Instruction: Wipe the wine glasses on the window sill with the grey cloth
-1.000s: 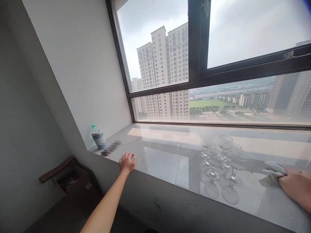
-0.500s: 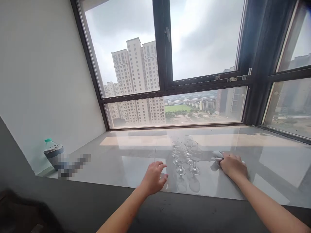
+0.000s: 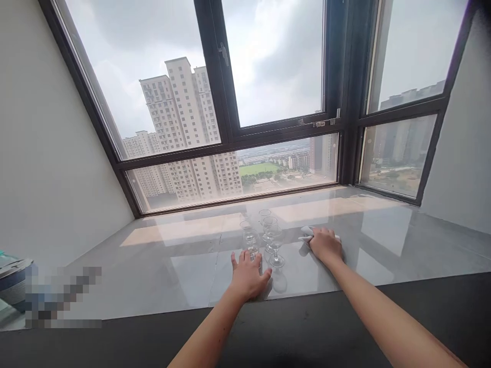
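Several clear stemmed glasses (image 3: 264,235) stand clustered on a glossy grey window sill (image 3: 161,266). My left hand (image 3: 247,276) lies flat on the sill with fingers spread, touching the foot of the nearest glass. Just right of the glasses, my right hand (image 3: 326,245) presses down on a pale folded cloth (image 3: 307,232), its fingers curled over it.
A large dark-framed window (image 3: 226,133) runs behind the sill, with a side pane at the right. A dark ledge (image 3: 307,327) borders the sill's near edge. A grey container (image 3: 11,278) and a blurred patch sit at the far left.
The view has swung right. My left hand has moved from the sill's left part over to the glasses. My right hand stays on the cloth.
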{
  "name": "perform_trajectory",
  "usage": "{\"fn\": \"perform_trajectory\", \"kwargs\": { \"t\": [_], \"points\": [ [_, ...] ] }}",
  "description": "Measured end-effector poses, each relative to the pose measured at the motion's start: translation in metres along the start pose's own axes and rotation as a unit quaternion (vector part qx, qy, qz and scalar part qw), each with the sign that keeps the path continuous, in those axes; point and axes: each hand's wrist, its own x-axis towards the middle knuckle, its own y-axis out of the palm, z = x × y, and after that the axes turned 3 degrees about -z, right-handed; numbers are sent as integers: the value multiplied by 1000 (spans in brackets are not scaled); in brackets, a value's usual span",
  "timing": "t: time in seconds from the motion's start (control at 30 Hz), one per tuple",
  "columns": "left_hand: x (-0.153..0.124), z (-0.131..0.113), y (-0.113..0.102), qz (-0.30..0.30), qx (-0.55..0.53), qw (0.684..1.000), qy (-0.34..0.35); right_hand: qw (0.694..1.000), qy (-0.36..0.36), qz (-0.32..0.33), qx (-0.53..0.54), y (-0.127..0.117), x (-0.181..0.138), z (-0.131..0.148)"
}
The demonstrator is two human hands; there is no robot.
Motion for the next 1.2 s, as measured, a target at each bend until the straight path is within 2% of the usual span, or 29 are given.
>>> {"fn": "perform_trajectory", "kwargs": {
  "t": [0.3, 0.47, 0.57, 0.67, 0.8, 0.9, 1.03, 1.2],
  "points": [
    [-13, 18, -10, 13, 14, 1000, -2, 1000, -4, -12, 4, 1, 0, -1],
    [-27, 43, -20, 43, 25, 998, -42, 1000, -5, -4, 11, 1, 1, -1],
    [-36, 73, -25, 33, 41, 995, -82, 1000, -7, -10, 13, 4, 1, -2],
    [-37, 117, -31, 22, 65, 987, -146, 1000, -10, -12, 15, 6, 1, -3],
    [-24, 177, -42, 22, 82, 970, -228, 1000, -8, -17, 8, 8, 1, -3],
    [-8, 205, -44, 18, 88, 965, -246, 1000, -9, -23, 2, 9, 1, -3],
    [8, 213, -33, -26, 91, 960, -264, 1000, -9, -20, -3, 8, 1, -2],
    [6, 208, -24, -62, 88, 958, -267, 1000, -3, -1, -5, 3, 0, -1]
  ]
}}
